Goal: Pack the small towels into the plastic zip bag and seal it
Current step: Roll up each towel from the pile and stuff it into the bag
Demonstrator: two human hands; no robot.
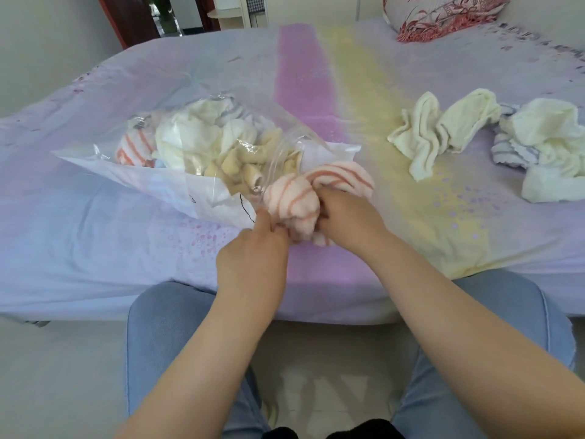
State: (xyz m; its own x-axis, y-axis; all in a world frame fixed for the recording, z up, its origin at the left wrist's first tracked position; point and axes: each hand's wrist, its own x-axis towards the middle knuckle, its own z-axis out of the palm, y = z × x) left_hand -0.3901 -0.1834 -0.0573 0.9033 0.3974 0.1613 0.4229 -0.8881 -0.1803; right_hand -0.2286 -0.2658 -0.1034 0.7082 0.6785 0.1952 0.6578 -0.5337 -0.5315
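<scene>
Knees in blue jeans (164, 327) sit nearest. Left hand (253, 255) pinches the bag (152, 182) mouth's edge; right hand (345, 217) is clamped on a striped towel (304, 198) at that mouth. Best to hold the mouth wide and push the towel deep, clear of the zip. More towels (440, 134) lie right on the bed (95, 242); a pillow (443, 14) rests beyond.

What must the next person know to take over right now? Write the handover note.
Left hand: pinching the zip bag mouth open.
Right hand: gripping the pink striped towel at the mouth, not yet inside.
Done: several towels already in the bag.
Left: push this one in, pack the cream towel and the towel pile on the bed, then seal.
</scene>
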